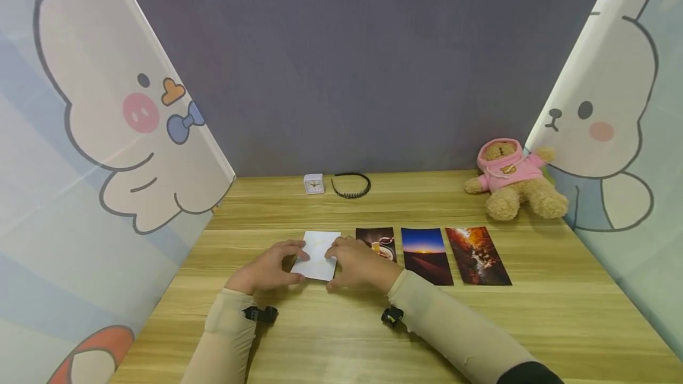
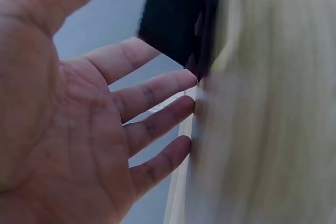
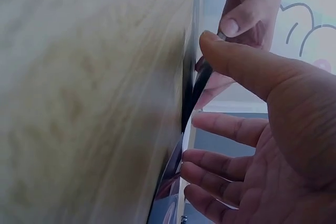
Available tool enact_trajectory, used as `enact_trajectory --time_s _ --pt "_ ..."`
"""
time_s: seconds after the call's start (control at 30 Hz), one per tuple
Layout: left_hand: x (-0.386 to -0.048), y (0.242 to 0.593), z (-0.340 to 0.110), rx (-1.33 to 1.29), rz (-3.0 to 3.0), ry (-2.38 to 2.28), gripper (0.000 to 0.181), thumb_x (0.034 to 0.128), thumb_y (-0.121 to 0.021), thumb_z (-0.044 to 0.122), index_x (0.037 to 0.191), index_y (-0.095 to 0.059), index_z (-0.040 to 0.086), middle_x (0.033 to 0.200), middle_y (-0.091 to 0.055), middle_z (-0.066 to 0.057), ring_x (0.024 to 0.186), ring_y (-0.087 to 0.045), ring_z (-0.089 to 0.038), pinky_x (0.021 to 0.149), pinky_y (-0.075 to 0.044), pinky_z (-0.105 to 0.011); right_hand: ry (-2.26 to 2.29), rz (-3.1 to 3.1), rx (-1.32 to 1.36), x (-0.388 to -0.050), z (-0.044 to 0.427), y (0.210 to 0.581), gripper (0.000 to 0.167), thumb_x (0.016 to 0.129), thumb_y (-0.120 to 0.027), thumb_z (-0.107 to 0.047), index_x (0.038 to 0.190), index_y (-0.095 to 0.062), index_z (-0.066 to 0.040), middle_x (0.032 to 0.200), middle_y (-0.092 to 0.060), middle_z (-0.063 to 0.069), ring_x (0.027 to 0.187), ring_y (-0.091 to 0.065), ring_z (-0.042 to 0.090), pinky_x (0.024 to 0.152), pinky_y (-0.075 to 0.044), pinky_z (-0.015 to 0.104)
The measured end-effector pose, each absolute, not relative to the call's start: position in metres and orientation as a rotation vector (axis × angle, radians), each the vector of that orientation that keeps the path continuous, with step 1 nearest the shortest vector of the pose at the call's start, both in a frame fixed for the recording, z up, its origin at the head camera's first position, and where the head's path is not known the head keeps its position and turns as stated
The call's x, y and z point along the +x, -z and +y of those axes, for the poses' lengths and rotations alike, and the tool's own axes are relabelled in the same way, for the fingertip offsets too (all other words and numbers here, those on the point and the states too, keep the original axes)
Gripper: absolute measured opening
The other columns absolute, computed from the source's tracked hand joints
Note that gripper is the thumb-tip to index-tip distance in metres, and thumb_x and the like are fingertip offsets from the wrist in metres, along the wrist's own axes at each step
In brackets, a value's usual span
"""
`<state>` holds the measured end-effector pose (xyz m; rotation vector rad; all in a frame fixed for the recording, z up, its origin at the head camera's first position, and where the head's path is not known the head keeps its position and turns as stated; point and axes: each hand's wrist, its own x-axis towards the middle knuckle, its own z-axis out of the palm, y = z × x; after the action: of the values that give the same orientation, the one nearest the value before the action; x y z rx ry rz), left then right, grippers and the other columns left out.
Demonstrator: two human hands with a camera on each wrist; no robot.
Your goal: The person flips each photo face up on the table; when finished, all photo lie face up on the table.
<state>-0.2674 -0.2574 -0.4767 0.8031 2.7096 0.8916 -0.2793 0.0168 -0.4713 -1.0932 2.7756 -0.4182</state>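
In the head view, a photo card (image 1: pixel 319 253) with its white back up is between my two hands, left of a row of printed photos. My left hand (image 1: pixel 270 266) grips its left edge. The left wrist view shows the card's dark underside (image 2: pixel 173 19) tilted off the wooden surface, with the left hand's fingers (image 2: pixel 152 90) spread beside it. My right hand (image 1: pixel 358 261) holds the right edge between thumb and fingers and partly covers a food photo (image 1: pixel 376 236). In the right wrist view, the card (image 3: pixel 198 90) appears edge-on by the right thumb (image 3: pixel 236 56).
A sunset photo (image 1: pixel 425 256) and an autumn stream photo (image 1: pixel 478 255) lie to the right. Along the back stand a small white clock (image 1: pixel 313 184), a black toothed headband (image 1: pixel 352 195) and a teddy bear (image 1: pixel 512 179) in a pink hoodie. Dark panel (image 1: pixel 352 64) behind.
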Motion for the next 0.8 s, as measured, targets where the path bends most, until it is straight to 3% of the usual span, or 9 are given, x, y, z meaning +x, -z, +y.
enact_trajectory --time_s 0.13,0.3,0.43,0.63,0.8 --pt "-0.269 0.477 -0.258 0.787 2.662 -1.004 0.027 0.0946 -0.08 0.031 0.116 -0.075 0.016 0.153 -0.052 -0.02 0.144 -0.042 -0.046 0.116 -0.032 -0.065 0.465 2.766 -1.089 -0.281 0.018 0.474 0.067 0.08 -0.088 -0.056 0.133 -0.072 -0.019 0.135 -0.063 -0.002 0.122 -0.055 0.019 0.105 -0.047 0.04" --pt "-0.272 0.479 -0.257 0.706 2.664 -1.069 0.017 0.1001 -0.074 0.035 0.11 -0.079 0.022 0.144 -0.062 -0.01 0.139 -0.051 -0.038 0.115 -0.038 -0.059 0.541 2.752 -1.074 -0.283 0.02 0.474 0.056 0.083 -0.087 -0.05 0.129 -0.074 -0.02 0.132 -0.066 -0.004 0.123 -0.058 0.02 0.106 -0.047 0.042" --pt "-0.273 0.477 -0.254 0.668 2.71 -1.121 0.02 0.0998 -0.074 0.037 0.108 -0.082 0.02 0.132 -0.07 -0.002 0.13 -0.06 -0.03 0.113 -0.042 -0.055 0.586 2.734 -1.08 -0.285 0.023 0.472 0.05 0.085 -0.086 -0.047 0.127 -0.074 -0.022 0.127 -0.068 -0.007 0.118 -0.061 0.016 0.103 -0.05 0.041" --pt "-0.272 0.472 -0.25 0.696 2.707 -1.319 0.02 0.1001 -0.075 0.029 0.105 -0.082 0.011 0.121 -0.073 0.001 0.122 -0.065 -0.028 0.108 -0.046 -0.06 0.677 2.7 -1.075 -0.287 0.03 0.463 0.045 0.091 -0.084 -0.04 0.131 -0.073 -0.021 0.121 -0.068 -0.007 0.1 -0.063 0.011 0.091 -0.053 0.035" --pt "-0.273 0.47 -0.246 0.75 2.755 -1.434 0.015 0.0983 -0.076 0.024 0.101 -0.082 0.011 0.113 -0.074 0.007 0.116 -0.067 -0.022 0.106 -0.048 -0.054 0.777 2.747 -1.092 -0.288 0.034 0.459 0.037 0.093 -0.083 -0.032 0.127 -0.075 -0.019 0.119 -0.071 -0.006 0.108 -0.064 0.014 0.094 -0.054 0.037"
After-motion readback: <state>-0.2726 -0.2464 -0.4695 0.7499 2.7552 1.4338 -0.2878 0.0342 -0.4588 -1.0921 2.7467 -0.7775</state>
